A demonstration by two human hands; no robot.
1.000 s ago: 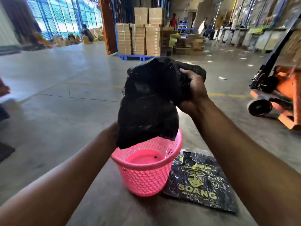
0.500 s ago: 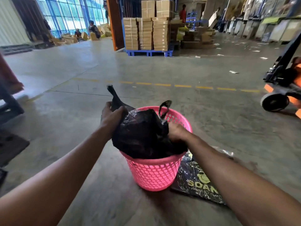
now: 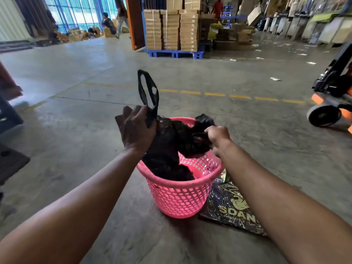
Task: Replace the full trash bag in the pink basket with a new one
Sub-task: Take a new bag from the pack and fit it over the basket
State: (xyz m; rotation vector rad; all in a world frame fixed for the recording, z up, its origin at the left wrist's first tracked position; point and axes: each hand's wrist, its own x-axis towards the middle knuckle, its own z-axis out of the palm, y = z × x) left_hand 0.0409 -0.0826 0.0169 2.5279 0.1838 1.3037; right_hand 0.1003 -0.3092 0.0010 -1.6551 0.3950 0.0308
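Two hands are at work over the pink basket (image 3: pixel 181 195), and both are closed on the same black bag (image 3: pixel 167 149). The left hand (image 3: pixel 136 128) has its grip clamped on the bag's edge just below a handle loop (image 3: pixel 147 88) that stands up above the knuckles. The right hand (image 3: pixel 219 135) is pinched shut on the opposite edge, over the basket's far right rim. Between the two grips the bag hangs down inside the basket, loose and crumpled, with bare pink wall showing below the right hand.

My guess is that this is the fresh bag going in: it looks light and limp, not full. If so, the old one is already out, though I cannot see it anywhere. Left to do: spread the mouth and fold it over the rim all round.

Just beyond the right forearm, touching the basket's foot, a flat black packet (image 3: pixel 232 208) lies on the concrete floor (image 3: pixel 76 130). Gold print on it reads "SOAN", the rest hidden, under a swan-like emblem.
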